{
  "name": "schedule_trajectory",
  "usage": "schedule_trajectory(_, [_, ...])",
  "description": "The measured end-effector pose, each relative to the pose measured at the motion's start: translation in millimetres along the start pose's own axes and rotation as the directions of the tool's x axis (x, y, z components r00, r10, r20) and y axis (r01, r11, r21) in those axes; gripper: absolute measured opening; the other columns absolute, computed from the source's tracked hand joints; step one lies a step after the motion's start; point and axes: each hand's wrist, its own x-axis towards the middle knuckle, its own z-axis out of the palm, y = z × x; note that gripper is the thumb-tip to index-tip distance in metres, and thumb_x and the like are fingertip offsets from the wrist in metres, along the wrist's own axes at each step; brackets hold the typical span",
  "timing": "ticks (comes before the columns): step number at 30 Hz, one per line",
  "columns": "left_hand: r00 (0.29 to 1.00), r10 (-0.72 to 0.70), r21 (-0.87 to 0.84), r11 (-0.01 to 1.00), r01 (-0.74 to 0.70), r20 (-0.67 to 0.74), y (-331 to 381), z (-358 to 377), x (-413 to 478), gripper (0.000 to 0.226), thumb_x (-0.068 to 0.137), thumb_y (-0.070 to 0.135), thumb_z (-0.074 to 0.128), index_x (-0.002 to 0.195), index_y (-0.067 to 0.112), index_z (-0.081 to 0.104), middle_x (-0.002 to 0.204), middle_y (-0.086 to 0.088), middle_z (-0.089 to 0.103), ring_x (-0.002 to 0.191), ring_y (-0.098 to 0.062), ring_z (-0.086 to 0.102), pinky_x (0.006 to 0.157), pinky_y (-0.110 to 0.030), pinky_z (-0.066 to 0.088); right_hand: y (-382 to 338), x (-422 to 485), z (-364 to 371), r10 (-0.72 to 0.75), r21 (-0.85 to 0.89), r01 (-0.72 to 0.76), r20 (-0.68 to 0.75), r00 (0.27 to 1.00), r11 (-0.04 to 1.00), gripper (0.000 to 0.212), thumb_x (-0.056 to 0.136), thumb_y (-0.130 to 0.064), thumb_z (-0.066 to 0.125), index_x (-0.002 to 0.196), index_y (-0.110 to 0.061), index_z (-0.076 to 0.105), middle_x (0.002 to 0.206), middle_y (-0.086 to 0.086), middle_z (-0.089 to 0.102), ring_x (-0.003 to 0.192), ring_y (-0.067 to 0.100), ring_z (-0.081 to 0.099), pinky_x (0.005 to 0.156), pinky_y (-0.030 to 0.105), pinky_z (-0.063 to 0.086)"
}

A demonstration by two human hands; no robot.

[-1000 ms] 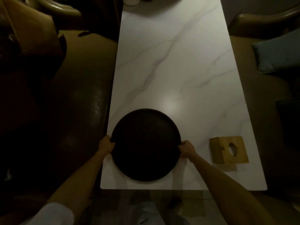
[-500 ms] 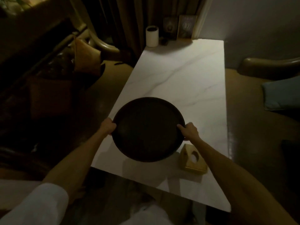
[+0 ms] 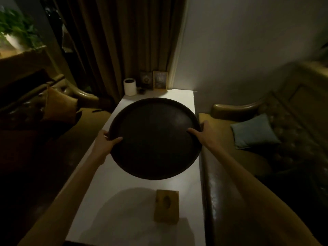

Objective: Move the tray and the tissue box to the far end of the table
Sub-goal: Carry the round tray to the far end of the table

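Forearms reach forward from the bottom corners of the view over a long white tabletop (image 3: 134, 210). Nearest on it stands the tissue box (image 3: 166, 205), a small wooden box with an oval opening in its top, close to the near end and toward the right edge. A large soft shadow lies on the white surface just to the left of the box.

Further on, the tray (image 3: 154, 138) is in the air above the middle of the tabletop, round and dark, with a low raised rim, and tilted so that its inside faces the camera. The left hand (image 3: 106, 141) grips its left rim, thumb laid on the inside and the other fingers hidden behind the edge. The right hand (image 3: 204, 133) grips the right rim in the same way, thumb pointing inward across the dark surface. Both hands are closed on the tray.

Beyond the tray, at the far end, a white cylinder (image 3: 130, 87) stands near the left corner, and two small framed pictures (image 3: 154, 80) lean against a curtain (image 3: 124, 41). A sofa with a blue cushion (image 3: 253, 132) runs along the right side.
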Motion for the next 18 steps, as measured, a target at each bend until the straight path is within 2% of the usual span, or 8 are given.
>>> schedule_trajectory(2, [1.0,0.006,-0.025,1.0,-0.006,-0.023,10.8,13.6,-3.3,0.05,0.08,0.022,0.077,0.117,0.011,0.044,0.117,-0.011,0.05,0.104,-0.03,0.055,0.083,-0.045,0.054,1.6,5.5,-18.3,-0.012,0.012,0.012,-0.015,1.0,1.0,0.056,0.081,-0.046,0.073,0.114,-0.007,0.05,0.099,0.006,0.057,0.087,0.02,0.057,0.06,0.024,0.043])
schedule_trajectory(4, [0.999,-0.007,-0.043,0.999,0.005,-0.047,19.7,25.0,-5.6,0.049,0.08,0.019,0.077,0.117,0.01,0.045,0.118,-0.013,0.051,0.104,-0.031,0.055,0.083,-0.044,0.053,9.7,12.5,-32.2,0.0,0.023,0.0,-0.01,1.0,1.0,0.054,0.079,-0.046,0.074,0.11,-0.009,0.051,0.098,0.007,0.059,0.089,0.023,0.061,0.069,0.032,0.053])
schedule_trajectory(6, [0.997,-0.009,-0.062,0.998,0.005,-0.072,30.0,36.3,-3.7,0.048,0.079,0.017,0.077,0.116,0.009,0.047,0.12,-0.015,0.052,0.105,-0.032,0.056,0.081,-0.043,0.052,17.9,24.1,-41.6,0.008,0.014,-0.008,0.0,1.0,1.0,0.05,0.079,-0.046,0.074,0.106,-0.012,0.05,0.095,0.006,0.059,0.089,0.024,0.062,0.075,0.038,0.056])
schedule_trajectory(9, [0.994,-0.032,-0.031,0.999,0.029,-0.109,45.4,53.7,-3.2,0.044,0.08,0.017,0.076,0.113,0.011,0.049,0.122,-0.016,0.053,0.105,-0.032,0.056,0.078,-0.04,0.052,30.2,50.6,-48.4,-0.002,-0.007,0.003,0.04,0.999,1.0,0.048,0.081,-0.047,0.072,0.105,-0.013,0.048,0.09,0.002,0.056,0.087,0.022,0.061,0.069,0.034,0.054])
schedule_trajectory(13, [0.981,-0.064,-0.02,0.998,0.061,-0.182,58.5,76.1,-6.8,0.042,0.08,0.015,0.076,0.113,0.01,0.049,0.117,-0.013,0.053,0.105,-0.03,0.056,0.075,-0.036,0.052,36.7,99.6,-50.7,-0.057,-0.007,0.059,0.133,0.989,0.998,0.053,0.082,-0.046,0.071,0.113,-0.008,0.049,0.097,0.005,0.056,0.083,0.017,0.055,0.057,0.023,0.042])
schedule_trajectory(18, [0.936,-0.1,-0.029,0.995,0.095,-0.338,59.6,96.6,-20.7,0.042,0.08,0.017,0.077,0.113,0.011,0.051,0.117,-0.013,0.056,0.106,-0.03,0.058,0.092,-0.049,0.052,37.4,146.9,-46.6,-0.151,0.044,0.145,0.24,0.959,0.988,0.045,0.083,-0.043,0.072,0.102,-0.011,0.045,0.081,-0.006,0.048,0.075,0.013,0.051,0.058,0.023,0.041])
